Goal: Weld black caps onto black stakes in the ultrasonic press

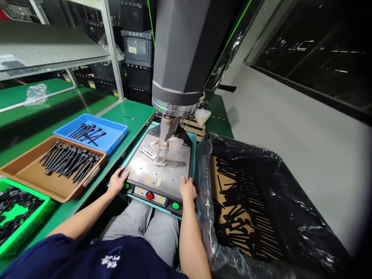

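Observation:
A machine with a metal work plate (145, 170) stands in front of me, and its large grey head (180, 50) hangs above a small metal fixture (161, 157). My left hand (117, 181) rests on the plate's left front corner, by a green button (126, 186). On the right front corner lies my right hand (188, 189), above another green button (176, 205). Both hands have fingers apart and hold nothing. Between them, on the front panel, is a red button (149, 195). Whether a part sits in the fixture cannot be made out.
On the left green table (135, 106) stand a blue tray (116, 145) and a brown tray (17, 161) with black rod-like parts, and a green bin (43, 207) with small black pieces. At right, a black-lined box (207, 193) holds many black parts.

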The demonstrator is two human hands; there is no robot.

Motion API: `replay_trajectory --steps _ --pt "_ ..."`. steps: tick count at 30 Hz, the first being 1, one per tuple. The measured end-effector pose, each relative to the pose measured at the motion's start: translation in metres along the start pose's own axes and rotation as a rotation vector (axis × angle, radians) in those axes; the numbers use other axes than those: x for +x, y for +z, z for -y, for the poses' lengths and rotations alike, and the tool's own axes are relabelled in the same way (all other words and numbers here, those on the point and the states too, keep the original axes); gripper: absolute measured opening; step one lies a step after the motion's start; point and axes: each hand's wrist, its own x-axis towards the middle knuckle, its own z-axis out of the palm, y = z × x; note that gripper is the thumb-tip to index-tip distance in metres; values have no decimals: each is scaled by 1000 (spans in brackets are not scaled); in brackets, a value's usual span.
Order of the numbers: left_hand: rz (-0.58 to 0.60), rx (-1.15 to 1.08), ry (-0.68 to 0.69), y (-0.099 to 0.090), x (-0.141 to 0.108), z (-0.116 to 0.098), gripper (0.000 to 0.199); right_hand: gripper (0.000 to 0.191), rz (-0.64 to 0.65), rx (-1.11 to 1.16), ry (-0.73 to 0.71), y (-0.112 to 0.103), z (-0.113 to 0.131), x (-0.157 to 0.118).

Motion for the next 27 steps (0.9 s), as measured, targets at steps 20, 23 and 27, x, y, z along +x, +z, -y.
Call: replay_trajectory --steps 20,23,27 --pt "5 -156 56 9 8 19 56 57 -75 21 48 6 3 8" --pt "46 -145 13 7 10 15 57 56 -84 20 40 3 6 8" --pt "81 -113 2 2 13 9 58 56 -97 2 59 1 13 6"
